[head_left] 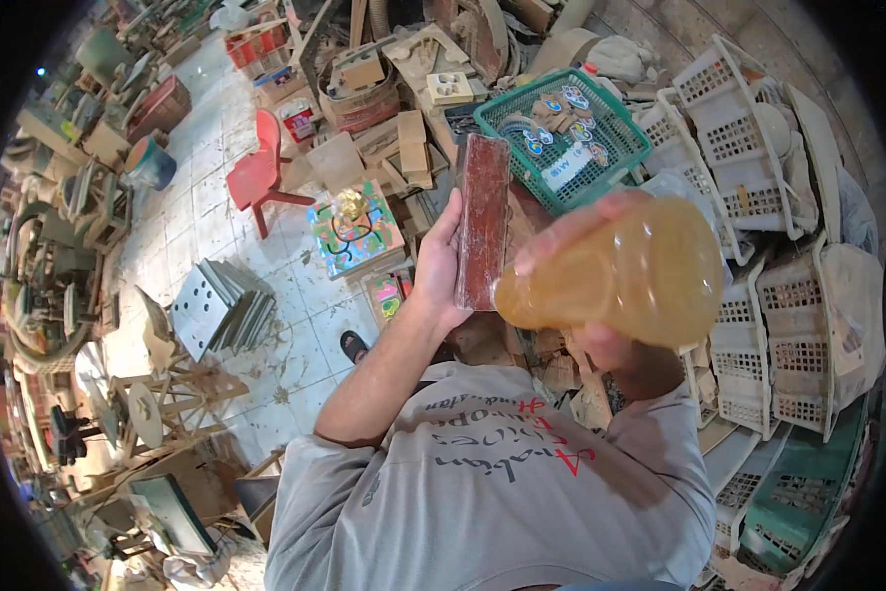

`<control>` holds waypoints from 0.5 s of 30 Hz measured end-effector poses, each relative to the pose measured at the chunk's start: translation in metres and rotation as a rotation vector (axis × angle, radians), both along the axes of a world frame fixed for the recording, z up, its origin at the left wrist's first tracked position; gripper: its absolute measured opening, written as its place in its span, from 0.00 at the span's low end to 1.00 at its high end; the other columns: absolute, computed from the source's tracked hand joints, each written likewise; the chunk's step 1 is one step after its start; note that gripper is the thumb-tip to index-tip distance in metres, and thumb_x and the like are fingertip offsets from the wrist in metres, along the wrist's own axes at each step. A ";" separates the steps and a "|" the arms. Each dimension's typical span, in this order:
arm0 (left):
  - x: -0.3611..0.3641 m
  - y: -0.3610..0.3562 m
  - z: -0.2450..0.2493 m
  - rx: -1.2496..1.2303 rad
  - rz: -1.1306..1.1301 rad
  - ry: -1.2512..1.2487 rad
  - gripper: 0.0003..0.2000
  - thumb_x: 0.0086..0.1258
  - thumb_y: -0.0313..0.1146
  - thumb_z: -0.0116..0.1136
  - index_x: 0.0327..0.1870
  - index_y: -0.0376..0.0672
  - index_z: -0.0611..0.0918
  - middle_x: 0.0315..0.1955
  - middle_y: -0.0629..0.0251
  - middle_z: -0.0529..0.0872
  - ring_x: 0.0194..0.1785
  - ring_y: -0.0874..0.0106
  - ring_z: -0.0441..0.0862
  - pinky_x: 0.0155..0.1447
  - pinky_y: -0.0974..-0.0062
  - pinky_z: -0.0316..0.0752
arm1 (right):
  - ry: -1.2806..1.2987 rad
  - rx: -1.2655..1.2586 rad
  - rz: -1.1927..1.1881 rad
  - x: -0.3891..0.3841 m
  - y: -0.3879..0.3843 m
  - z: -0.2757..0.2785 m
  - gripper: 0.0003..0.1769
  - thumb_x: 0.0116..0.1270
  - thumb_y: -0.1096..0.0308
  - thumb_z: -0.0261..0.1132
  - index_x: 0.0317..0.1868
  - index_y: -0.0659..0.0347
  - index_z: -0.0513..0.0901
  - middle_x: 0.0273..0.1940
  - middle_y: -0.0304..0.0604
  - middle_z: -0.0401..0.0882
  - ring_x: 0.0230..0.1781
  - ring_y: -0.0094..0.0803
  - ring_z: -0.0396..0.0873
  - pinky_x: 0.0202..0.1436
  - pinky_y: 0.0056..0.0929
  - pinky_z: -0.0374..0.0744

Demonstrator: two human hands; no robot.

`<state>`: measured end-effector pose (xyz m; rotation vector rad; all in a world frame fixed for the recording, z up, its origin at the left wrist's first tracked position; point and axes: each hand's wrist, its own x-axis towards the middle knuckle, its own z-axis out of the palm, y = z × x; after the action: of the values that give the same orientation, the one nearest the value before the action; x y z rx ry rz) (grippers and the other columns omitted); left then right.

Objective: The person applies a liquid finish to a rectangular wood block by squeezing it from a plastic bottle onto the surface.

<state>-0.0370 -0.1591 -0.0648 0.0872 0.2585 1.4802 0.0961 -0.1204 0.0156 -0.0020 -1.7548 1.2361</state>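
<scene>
My left hand (440, 261) is wrapped round the lower left side of a long reddish-brown block (484, 217), which stands roughly upright in this view. Pale scuffs and dust mark its face. A plastic bottle (650, 261) with a yellowish-amber look is gripped in my right hand (573, 231), fingers over the top and thumb below. The bottle lies tilted sideways, its narrow neck right at the block's lower right edge. Much of my right palm is hidden behind the bottle.
A green basket (622, 175) of painted cut-out pieces sits beyond my hands. White plastic crates (739, 138) stack up on the right. To the left are a red chair (262, 172), a colourful board pile (359, 229) and stacked panels with holes (211, 307) on the tiled floor.
</scene>
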 end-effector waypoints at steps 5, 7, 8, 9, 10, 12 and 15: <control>0.001 -0.002 -0.004 0.085 -0.030 0.026 0.20 0.72 0.48 0.36 0.54 0.44 0.73 0.42 0.63 0.81 0.42 0.70 0.80 0.45 0.72 0.78 | 0.313 -0.218 -0.119 -0.013 0.027 0.022 0.39 0.57 0.49 0.61 0.60 0.62 0.55 0.40 0.50 0.72 0.32 0.41 0.76 0.37 0.40 0.79; 0.011 -0.005 0.006 -0.050 0.000 0.144 0.20 0.72 0.48 0.37 0.51 0.44 0.74 0.37 0.64 0.82 0.36 0.72 0.81 0.36 0.75 0.79 | 0.263 -0.152 -0.219 -0.021 0.048 0.034 0.38 0.58 0.49 0.59 0.60 0.63 0.55 0.39 0.51 0.73 0.32 0.42 0.76 0.36 0.39 0.79; 0.014 -0.007 0.009 -0.064 0.011 0.154 0.20 0.72 0.48 0.38 0.51 0.44 0.74 0.37 0.64 0.82 0.35 0.72 0.81 0.36 0.75 0.79 | 0.208 -0.094 -0.307 -0.023 0.053 0.037 0.37 0.58 0.49 0.57 0.60 0.65 0.55 0.39 0.52 0.73 0.32 0.42 0.77 0.36 0.39 0.79; 0.016 -0.008 0.010 -0.079 0.026 0.163 0.20 0.72 0.48 0.38 0.51 0.44 0.74 0.36 0.64 0.82 0.34 0.73 0.80 0.35 0.74 0.79 | 0.209 -0.093 -0.308 -0.025 0.053 0.037 0.37 0.58 0.49 0.57 0.60 0.65 0.55 0.39 0.52 0.73 0.32 0.42 0.77 0.36 0.39 0.79; 0.017 -0.006 0.006 -0.059 0.037 0.172 0.20 0.71 0.49 0.39 0.51 0.44 0.74 0.37 0.64 0.81 0.33 0.72 0.80 0.36 0.74 0.79 | 0.204 -0.094 -0.321 -0.028 0.053 0.034 0.38 0.58 0.49 0.58 0.60 0.65 0.56 0.38 0.52 0.73 0.32 0.41 0.77 0.36 0.38 0.79; 0.008 -0.004 -0.010 0.030 0.004 0.125 0.20 0.71 0.49 0.38 0.52 0.44 0.73 0.39 0.63 0.81 0.37 0.71 0.80 0.40 0.73 0.78 | 0.197 -0.098 -0.321 -0.035 0.047 0.025 0.38 0.58 0.49 0.58 0.59 0.66 0.56 0.38 0.53 0.73 0.32 0.40 0.77 0.35 0.37 0.79; 0.003 -0.003 0.008 0.034 -0.002 0.064 0.22 0.71 0.50 0.37 0.54 0.44 0.72 0.43 0.62 0.80 0.43 0.70 0.78 0.48 0.69 0.75 | 0.148 -0.029 -0.153 -0.029 0.016 0.004 0.38 0.58 0.49 0.58 0.59 0.66 0.56 0.38 0.52 0.73 0.31 0.39 0.78 0.34 0.35 0.79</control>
<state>-0.0340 -0.1622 -0.0568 0.1620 0.2849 1.4813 0.0672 -0.1039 0.0197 -0.0590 -1.5786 1.1224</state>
